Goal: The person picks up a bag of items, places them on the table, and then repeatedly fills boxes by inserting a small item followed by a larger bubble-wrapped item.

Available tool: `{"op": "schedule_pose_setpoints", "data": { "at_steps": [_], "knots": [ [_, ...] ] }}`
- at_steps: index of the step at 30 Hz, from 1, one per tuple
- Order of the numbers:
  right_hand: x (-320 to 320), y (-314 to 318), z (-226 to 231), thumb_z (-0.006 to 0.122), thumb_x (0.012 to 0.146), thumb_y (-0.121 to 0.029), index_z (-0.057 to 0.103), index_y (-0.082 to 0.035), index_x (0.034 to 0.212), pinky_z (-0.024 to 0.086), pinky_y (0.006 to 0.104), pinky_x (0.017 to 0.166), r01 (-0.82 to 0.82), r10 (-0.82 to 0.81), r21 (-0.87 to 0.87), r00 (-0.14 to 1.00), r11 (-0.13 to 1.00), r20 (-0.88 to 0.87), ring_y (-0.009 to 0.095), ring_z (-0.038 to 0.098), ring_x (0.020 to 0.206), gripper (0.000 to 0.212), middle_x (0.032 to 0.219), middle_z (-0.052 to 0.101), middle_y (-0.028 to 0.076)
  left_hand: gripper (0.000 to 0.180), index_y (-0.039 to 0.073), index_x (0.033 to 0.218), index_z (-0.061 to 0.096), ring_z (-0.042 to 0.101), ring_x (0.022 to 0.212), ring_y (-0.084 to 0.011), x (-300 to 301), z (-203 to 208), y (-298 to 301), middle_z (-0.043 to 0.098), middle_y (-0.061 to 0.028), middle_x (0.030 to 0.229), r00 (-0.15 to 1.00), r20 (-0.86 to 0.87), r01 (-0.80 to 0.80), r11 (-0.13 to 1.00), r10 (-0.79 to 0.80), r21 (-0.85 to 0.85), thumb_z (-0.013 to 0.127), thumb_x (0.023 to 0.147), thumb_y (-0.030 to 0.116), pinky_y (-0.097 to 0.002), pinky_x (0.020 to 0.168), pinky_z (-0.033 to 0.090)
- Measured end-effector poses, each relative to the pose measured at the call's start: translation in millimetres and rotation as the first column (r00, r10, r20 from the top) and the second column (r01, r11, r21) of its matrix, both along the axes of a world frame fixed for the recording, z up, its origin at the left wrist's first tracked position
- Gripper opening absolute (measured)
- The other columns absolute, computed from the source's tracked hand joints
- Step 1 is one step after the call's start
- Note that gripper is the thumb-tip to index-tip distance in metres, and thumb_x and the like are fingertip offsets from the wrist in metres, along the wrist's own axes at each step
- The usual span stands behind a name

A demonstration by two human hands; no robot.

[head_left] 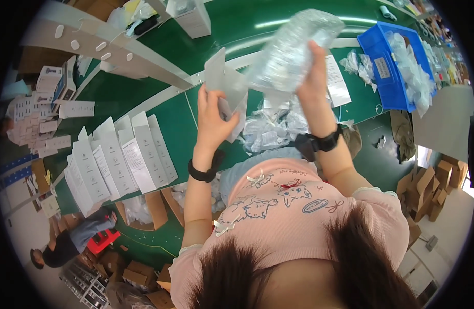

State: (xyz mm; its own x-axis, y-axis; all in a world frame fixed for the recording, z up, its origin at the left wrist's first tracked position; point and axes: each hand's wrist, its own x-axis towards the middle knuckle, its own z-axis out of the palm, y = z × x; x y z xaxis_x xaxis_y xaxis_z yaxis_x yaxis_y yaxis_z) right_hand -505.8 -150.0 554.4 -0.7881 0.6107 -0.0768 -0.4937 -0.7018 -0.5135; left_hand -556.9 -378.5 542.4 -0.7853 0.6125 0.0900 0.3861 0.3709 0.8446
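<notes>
My left hand (212, 119) grips a small white carton box (225, 82) with its flap open, held up over the green belt (170, 118). Raised beside it, my right hand (313, 77) holds a clear plastic bag (293, 49) with a packed item inside, its lower end close to the box's opening. A black band sits on each wrist. Below my hands lies a heap of clear plastic-bagged parts (273, 129) on the belt's near edge.
A row of white carton boxes (118, 159) stands at the left of the belt. A blue bin (396, 67) holding more clear bags sits at the right. Brown cardboard boxes (427, 190) lie on the floor. Another person (67, 242) crouches at lower left.
</notes>
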Motion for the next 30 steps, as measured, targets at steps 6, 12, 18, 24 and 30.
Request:
{"op": "schedule_pose_setpoints", "data": {
  "at_steps": [6,12,18,24,30],
  "knots": [
    [-34,-71,11,0.058,0.078,-0.015,0.026,-0.008,0.124,0.035,0.0368,0.093,0.351,-0.429,0.429,0.898,0.832,0.095,0.024,0.04,0.111,0.056,0.118,0.04,0.009,0.046,0.005,0.09,0.041,0.038,0.111,-0.0416,11,-8,13,0.037,-0.025,0.118,0.932,-0.346,-0.064,0.99,0.103,0.125,0.073,0.057,0.009,-0.0438,0.087,0.036],
    [-29,-72,-7,0.06,0.077,-0.015,0.035,-0.008,0.121,0.031,0.0372,0.095,0.268,-0.58,0.945,0.807,0.189,-0.113,0.027,0.037,0.113,0.051,0.122,0.037,0.009,0.047,0.006,0.089,0.038,0.037,0.112,-0.0407,2,-15,25,0.035,-0.0269,0.121,0.973,-0.167,-0.092,0.927,0.162,0.363,0.074,0.057,0.008,-0.044,0.091,0.033],
    [-17,-20,-12,0.064,0.071,-0.017,0.055,-0.008,0.108,0.035,0.0375,0.09,-0.01,-0.357,0.999,0.934,-0.049,-0.008,0.034,0.044,0.104,0.039,0.116,0.043,0.015,0.05,0.007,0.09,0.037,0.038,0.111,-0.0409,-37,-46,18,0.035,-0.0262,0.122,0.942,-0.306,-0.003,0.918,0.135,0.397,0.075,0.058,0.009,-0.0423,0.091,0.033],
    [2,31,-125,0.064,0.069,-0.01,0.052,-0.01,0.111,0.043,0.0323,0.079,-0.707,-0.599,0.675,0.639,-0.21,0.483,0.03,0.05,0.096,0.044,0.104,0.051,0.017,0.052,0.008,0.093,0.035,0.039,0.11,-0.041,-22,-38,4,0.035,-0.0256,0.122,0.938,-0.335,-0.012,0.973,0.092,0.232,0.075,0.059,0.011,-0.0409,0.091,0.033],
    [-14,30,-117,0.068,0.064,-0.001,0.049,-0.005,0.108,0.046,0.0305,0.073,-0.678,-0.34,0.735,0.691,0.001,0.638,0.027,0.055,0.088,0.048,0.098,0.053,0.018,0.032,0.004,0.087,0.049,0.049,0.094,-0.0322,-5,-19,-8,0.045,-0.0172,0.115,0.938,-0.201,-0.256,0.955,0.282,0.147,0.071,0.064,0.008,-0.0343,0.077,0.04]
  ]
}}
